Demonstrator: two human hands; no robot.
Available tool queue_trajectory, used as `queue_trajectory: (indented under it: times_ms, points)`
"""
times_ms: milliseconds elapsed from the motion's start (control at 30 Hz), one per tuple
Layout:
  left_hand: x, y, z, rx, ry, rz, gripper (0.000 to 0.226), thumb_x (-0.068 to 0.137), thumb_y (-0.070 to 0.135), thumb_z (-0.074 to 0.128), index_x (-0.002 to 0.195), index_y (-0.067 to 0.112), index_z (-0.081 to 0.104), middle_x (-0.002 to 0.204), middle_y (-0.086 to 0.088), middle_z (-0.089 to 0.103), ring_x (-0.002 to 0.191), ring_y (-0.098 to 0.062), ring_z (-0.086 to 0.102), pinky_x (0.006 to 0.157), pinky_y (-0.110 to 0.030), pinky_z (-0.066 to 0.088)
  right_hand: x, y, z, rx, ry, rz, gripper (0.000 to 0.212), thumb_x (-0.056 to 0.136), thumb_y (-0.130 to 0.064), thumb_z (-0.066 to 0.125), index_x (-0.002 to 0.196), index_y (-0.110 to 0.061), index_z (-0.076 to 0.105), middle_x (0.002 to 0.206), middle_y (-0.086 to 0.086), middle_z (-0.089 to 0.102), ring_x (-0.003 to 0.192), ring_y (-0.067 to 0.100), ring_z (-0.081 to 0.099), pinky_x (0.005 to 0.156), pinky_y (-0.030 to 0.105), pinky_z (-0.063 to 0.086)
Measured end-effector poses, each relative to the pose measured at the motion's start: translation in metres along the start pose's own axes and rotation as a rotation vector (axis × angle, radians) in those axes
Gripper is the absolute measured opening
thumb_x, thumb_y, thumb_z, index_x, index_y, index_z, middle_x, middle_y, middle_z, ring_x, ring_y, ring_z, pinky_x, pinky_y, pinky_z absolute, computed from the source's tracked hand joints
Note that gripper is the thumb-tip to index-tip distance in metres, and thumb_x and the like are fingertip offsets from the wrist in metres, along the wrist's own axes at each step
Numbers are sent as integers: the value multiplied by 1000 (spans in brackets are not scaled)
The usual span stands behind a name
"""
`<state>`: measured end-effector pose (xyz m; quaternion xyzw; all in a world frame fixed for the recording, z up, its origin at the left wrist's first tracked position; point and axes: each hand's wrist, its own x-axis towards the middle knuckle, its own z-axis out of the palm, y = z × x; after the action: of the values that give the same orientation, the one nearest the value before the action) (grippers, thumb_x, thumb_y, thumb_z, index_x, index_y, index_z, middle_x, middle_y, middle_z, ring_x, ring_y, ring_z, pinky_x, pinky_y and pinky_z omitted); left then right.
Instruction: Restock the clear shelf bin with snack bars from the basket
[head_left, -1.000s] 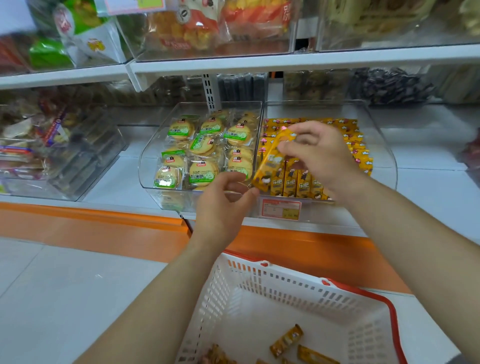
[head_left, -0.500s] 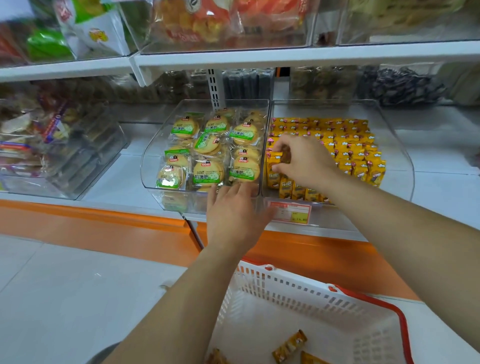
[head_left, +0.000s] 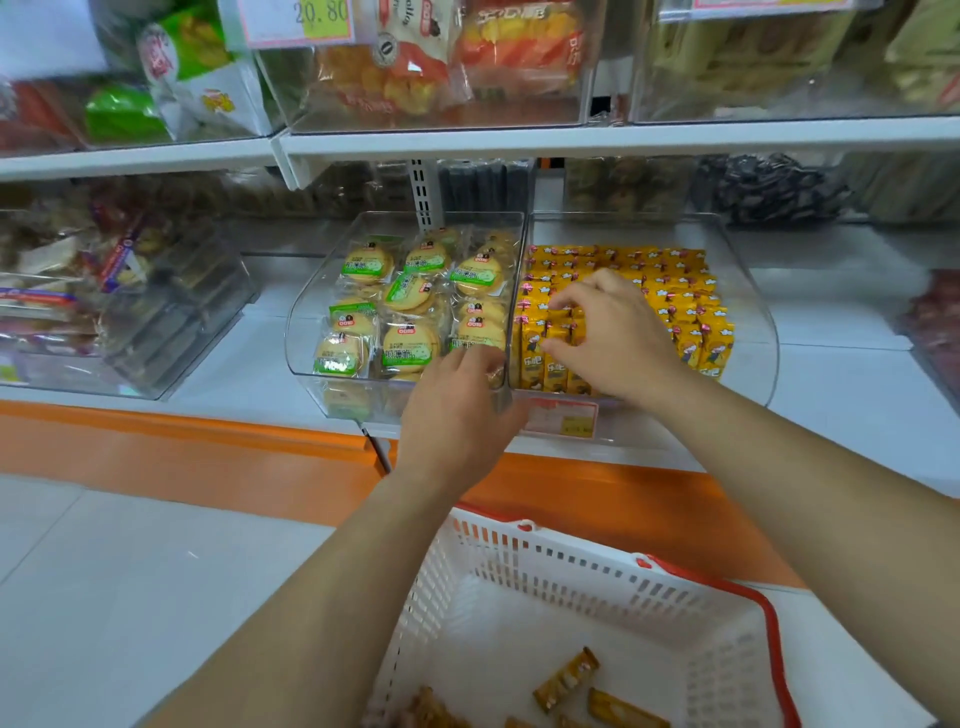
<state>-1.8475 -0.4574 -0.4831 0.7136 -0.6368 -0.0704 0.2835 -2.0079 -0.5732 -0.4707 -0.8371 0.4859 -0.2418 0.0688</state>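
Note:
The clear shelf bin (head_left: 756, 332) on the lower shelf holds rows of yellow snack bars (head_left: 675, 296) standing upright. My right hand (head_left: 618, 338) reaches into its front left part, thumb and fingers pinching a snack bar (head_left: 556, 338) in the front row. My left hand (head_left: 457, 415) rests with its fingers against the front wall where this bin meets the cookie bin. Below, the white basket (head_left: 571, 558) with a red handle holds several brown-orange snack bars (head_left: 566, 678) on its bottom.
A clear bin of round green-labelled cookies (head_left: 395, 312) stands directly left of the snack bar bin. A price tag (head_left: 563, 418) hangs on the bin front. More clear bins (head_left: 156, 322) sit at left and on the upper shelf (head_left: 571, 140). An orange kick panel (head_left: 182, 447) runs below.
My right hand carried a yellow snack bar down from above the bin into the front row. My left hand moved up from mid-air to rest on the bins' front.

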Motion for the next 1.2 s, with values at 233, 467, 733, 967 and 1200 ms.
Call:
queue_trajectory:
  times_ms: [233, 467, 733, 967, 1200]
  points:
    - [-71, -10, 15, 12, -495, 73, 26, 93, 35, 69, 116, 24, 67, 108, 9, 71, 100, -14, 65, 87, -34, 54, -128, 2, -1, 250, -373, -90, 23, 80, -39, 76, 93, -42, 57, 94, -23, 45, 80, 1, 51, 72, 29, 42]
    - [-120, -64, 126, 326, -989, -59, 42, 100, 44, 57, 135, 21, 56, 138, -5, 60, 127, -27, 55, 107, -40, 46, -235, 60, 135, 137, -907, 159, 35, 91, -36, 70, 120, -19, 64, 126, -1, 59, 102, 13, 55, 82, 25, 42]
    - [-186, -129, 242, 187, -1106, -258, 52, 98, 46, 63, 141, 20, 50, 137, -6, 60, 118, -26, 60, 92, -38, 53, -307, 111, 245, 148, -1002, 625, 52, 95, -43, 58, 137, -13, 50, 140, 12, 48, 121, 31, 53, 97, 42, 47]
    - [-194, -132, 310, 36, -994, -251, 54, 94, 44, 66, 141, 23, 51, 136, -2, 59, 120, -25, 60, 94, -41, 52, -326, 124, 275, 29, -1137, 578, 35, 86, -37, 67, 109, -10, 69, 108, 11, 70, 96, 27, 65, 82, 39, 55]
    - [-199, -134, 339, 30, -1014, -182, 57, 92, 37, 71, 142, 20, 51, 132, -8, 58, 117, -28, 58, 91, -38, 48, -313, 124, 265, 46, -1140, 616, 24, 89, -19, 63, 68, -12, 53, 65, 9, 50, 60, 24, 49, 53, 33, 36]
